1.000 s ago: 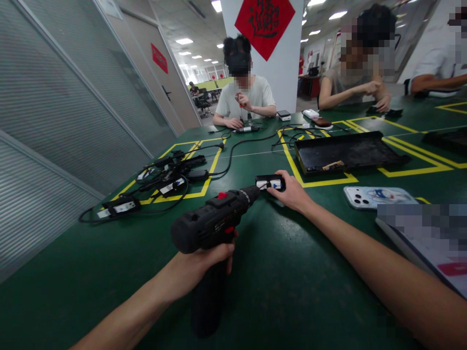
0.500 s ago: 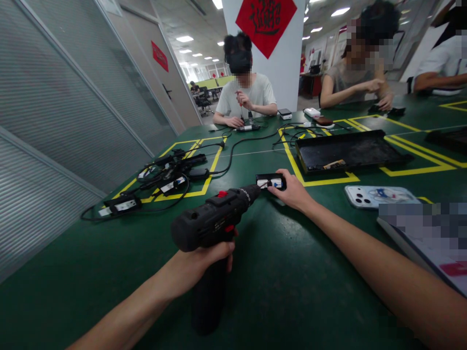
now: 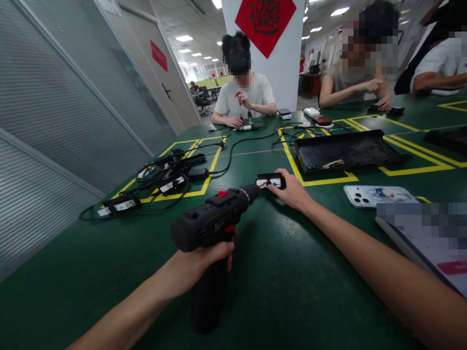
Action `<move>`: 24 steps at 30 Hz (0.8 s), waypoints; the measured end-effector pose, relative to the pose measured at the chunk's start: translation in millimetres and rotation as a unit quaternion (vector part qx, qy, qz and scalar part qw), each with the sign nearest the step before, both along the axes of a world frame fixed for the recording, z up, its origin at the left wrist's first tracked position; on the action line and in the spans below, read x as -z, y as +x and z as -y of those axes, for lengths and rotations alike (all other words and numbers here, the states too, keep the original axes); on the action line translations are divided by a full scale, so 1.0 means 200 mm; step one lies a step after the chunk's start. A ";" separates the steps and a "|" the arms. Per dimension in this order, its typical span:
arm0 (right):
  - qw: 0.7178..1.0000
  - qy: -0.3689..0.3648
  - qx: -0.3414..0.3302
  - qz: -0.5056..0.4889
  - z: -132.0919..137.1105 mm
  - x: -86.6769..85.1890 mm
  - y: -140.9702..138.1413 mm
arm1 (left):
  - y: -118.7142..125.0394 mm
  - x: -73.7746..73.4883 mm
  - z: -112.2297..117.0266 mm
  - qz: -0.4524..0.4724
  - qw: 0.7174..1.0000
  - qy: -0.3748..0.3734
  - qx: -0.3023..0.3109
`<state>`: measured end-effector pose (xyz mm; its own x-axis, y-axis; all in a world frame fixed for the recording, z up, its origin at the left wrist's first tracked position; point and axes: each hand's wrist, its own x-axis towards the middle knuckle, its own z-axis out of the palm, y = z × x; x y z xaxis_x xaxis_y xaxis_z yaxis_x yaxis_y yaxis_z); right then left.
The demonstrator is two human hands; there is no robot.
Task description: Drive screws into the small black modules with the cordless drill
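A black cordless drill (image 3: 209, 218) with red switches is gripped round its handle by my left hand (image 3: 209, 255). Its chuck points away and to the right, with a thin bit reaching toward a small black box-like device (image 3: 269, 177) with a white label. Whether the bit touches the device or is just in front of it, I cannot tell. My right hand (image 3: 290, 189) pinches the device at its right end, thumb on the near face, and steadies it on the green table (image 3: 255, 291).
Black adapters and cables (image 3: 171, 177) lie in a heap at left. A black tray (image 3: 350, 150) is at right, beyond a phone (image 3: 379, 196). Another person (image 3: 244, 95) sits opposite, handling a black device; a second person (image 3: 355, 82) works at the far right.
Both hands, the drill and the small device keep nearly the same places. The whole view has shifted very slightly.
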<state>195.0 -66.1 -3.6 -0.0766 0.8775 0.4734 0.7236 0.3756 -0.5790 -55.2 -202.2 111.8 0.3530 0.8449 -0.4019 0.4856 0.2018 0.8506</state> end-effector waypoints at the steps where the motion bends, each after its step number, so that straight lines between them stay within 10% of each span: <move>1: 1.000 0.001 0.000 0.000 0.00 0.00 0.00 | 0.00 0.00 0.00 -0.001 1.000 0.000 0.000; 24: 1.000 0.006 0.003 0.004 0.00 0.00 0.00 | 0.00 0.01 0.01 0.018 1.000 -0.003 -0.008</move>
<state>195.1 -66.2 -2.7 -0.0762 0.8718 0.4839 0.7304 0.3792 -0.5682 -55.1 -203.3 110.0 0.3539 0.8483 -0.3939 0.4519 0.2136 0.8661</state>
